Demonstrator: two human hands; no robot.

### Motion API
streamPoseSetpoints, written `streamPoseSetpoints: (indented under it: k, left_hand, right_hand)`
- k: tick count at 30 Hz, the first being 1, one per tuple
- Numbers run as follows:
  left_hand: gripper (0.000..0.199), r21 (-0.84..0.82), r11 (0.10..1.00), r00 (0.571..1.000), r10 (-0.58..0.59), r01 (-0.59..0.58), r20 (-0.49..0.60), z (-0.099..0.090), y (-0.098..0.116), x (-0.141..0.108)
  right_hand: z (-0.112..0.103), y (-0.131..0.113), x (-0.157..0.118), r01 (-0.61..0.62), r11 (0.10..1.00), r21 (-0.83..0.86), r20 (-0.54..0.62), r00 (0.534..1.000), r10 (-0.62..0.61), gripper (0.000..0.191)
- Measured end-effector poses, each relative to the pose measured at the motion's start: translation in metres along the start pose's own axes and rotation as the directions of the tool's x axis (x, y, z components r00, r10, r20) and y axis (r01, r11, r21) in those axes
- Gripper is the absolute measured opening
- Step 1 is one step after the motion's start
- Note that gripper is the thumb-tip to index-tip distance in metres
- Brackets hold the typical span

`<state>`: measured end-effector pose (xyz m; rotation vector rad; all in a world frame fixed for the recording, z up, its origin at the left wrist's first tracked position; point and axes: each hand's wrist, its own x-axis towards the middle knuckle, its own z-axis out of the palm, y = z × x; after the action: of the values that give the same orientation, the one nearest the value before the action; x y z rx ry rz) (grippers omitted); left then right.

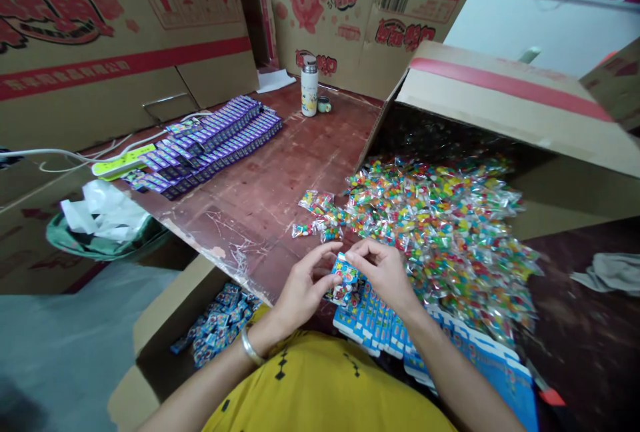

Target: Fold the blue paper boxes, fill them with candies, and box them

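Note:
Between my two hands, in front of my body, is a small blue printed candy box [346, 279]. My left hand [306, 285] grips its left side, thumb across the front. The fingers of my right hand [385, 272] pinch the box's top edge. Just below lie overlapping flat blue cartons [375, 319], which run on under my right forearm. Beyond my right hand spreads a big heap of clear bags of colourful candies [435, 219]. A few candy bags [320, 209] lie apart at the heap's left edge.
A large cardboard box [505, 85] lies open behind the heap. Rows of purple boxes [215, 139] stand at the table's left, near a yellow-green power strip [125, 160]. A flask [309, 89] stands at the back. Below the table edge, a carton [170, 325] holds small blue boxes [225, 319].

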<state>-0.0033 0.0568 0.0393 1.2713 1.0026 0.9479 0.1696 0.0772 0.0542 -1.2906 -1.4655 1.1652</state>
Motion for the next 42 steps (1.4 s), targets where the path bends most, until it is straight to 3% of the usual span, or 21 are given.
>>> streamPoseSetpoints:
  k: [2, 5, 7, 9, 12, 15, 18, 21, 23, 25, 28, 30, 33, 36, 39, 42]
  left_hand:
    - [0.037, 0.007, 1.000, 1.000, -0.004, 0.004, 0.008, 0.000, -0.001, 0.000]
    - [0.028, 0.042, 0.999, 1.000, -0.019, 0.018, 0.020, -0.012, 0.004, 0.000]
    - [0.029, 0.147, 0.989, 0.997, -0.042, 0.031, 0.070, -0.035, 0.014, -0.003]
    - [0.027, 0.354, 0.935, 0.980, -0.101, 0.036, 0.169, -0.068, 0.025, -0.009]
    - [0.021, 0.652, 0.757, 0.907, -0.308, 0.051, 0.286, -0.120, 0.036, -0.024]
    - [0.029, 0.749, 0.660, 0.886, -0.380, 0.059, 0.265, -0.144, 0.034, -0.035]
    - [0.035, 0.730, 0.678, 0.930, -0.319, 0.088, 0.184, -0.131, 0.025, -0.034]
    - [0.021, 0.678, 0.731, 0.960, -0.236, 0.073, 0.151, -0.094, 0.019, -0.022]
    - [0.016, 0.657, 0.754, 0.980, -0.141, 0.015, 0.139, -0.065, 0.015, -0.012]
    - [0.024, 0.643, 0.763, 0.992, -0.026, -0.062, 0.127, -0.037, 0.009, -0.005]
    - [0.052, 0.621, 0.769, 0.985, 0.065, -0.150, 0.158, -0.002, -0.001, 0.003]
    - [0.060, 0.589, 0.791, 0.984, 0.094, -0.167, 0.153, 0.011, -0.005, 0.006]
    - [0.057, 0.468, 0.869, 0.986, 0.117, -0.159, 0.119, 0.018, -0.004, 0.012]
    - [0.053, 0.145, 0.988, 0.981, 0.016, -0.045, 0.194, 0.012, 0.002, 0.018]
    - [0.046, -0.171, 0.979, 0.950, -0.054, 0.111, 0.309, 0.004, 0.010, 0.021]
    - [0.044, -0.256, 0.947, 0.919, -0.088, 0.197, 0.384, -0.003, 0.013, 0.019]
  right_hand:
    - [0.003, -0.003, -0.005, 0.100, 0.993, -0.068, -0.021, 0.995, -0.101, 0.021]
    - [-0.003, -0.004, -0.010, 0.153, 0.982, -0.108, 0.055, 0.987, -0.148, 0.022]
    - [-0.016, 0.001, -0.009, 0.123, 0.979, -0.164, 0.060, 0.992, -0.114, 0.023]
    - [-0.031, 0.012, -0.008, 0.069, 0.946, -0.316, 0.035, 0.998, -0.061, 0.021]
    - [-0.046, 0.035, -0.009, 0.032, 0.775, -0.632, 0.107, 0.993, 0.047, 0.016]
    - [-0.040, 0.054, -0.014, 0.034, 0.608, -0.793, 0.119, 0.988, 0.101, 0.028]
    - [-0.027, 0.061, -0.015, 0.042, 0.586, -0.809, 0.087, 0.995, 0.048, 0.033]
    - [-0.022, 0.058, -0.012, 0.035, 0.696, -0.718, 0.046, 0.999, -0.003, 0.020]
    - [-0.024, 0.054, -0.010, -0.023, 0.830, -0.557, -0.010, 1.000, 0.021, 0.021]
    - [-0.026, 0.049, -0.009, -0.115, 0.944, -0.309, -0.065, 0.993, 0.100, 0.028]
    - [-0.027, 0.042, -0.010, -0.233, 0.972, 0.032, -0.099, 0.967, 0.235, 0.033]
    - [-0.025, 0.037, -0.013, -0.263, 0.953, 0.153, -0.127, 0.951, 0.282, 0.033]
    - [-0.021, 0.028, -0.020, -0.212, 0.947, 0.240, -0.178, 0.950, 0.258, 0.027]
    - [-0.017, 0.020, -0.028, -0.134, 0.970, 0.201, -0.094, 0.983, 0.155, 0.029]
    - [-0.015, 0.014, -0.033, -0.046, 0.993, 0.105, 0.053, 0.998, 0.041, 0.038]
    - [-0.019, 0.010, -0.031, -0.015, 0.998, 0.060, 0.129, 0.992, 0.007, 0.031]
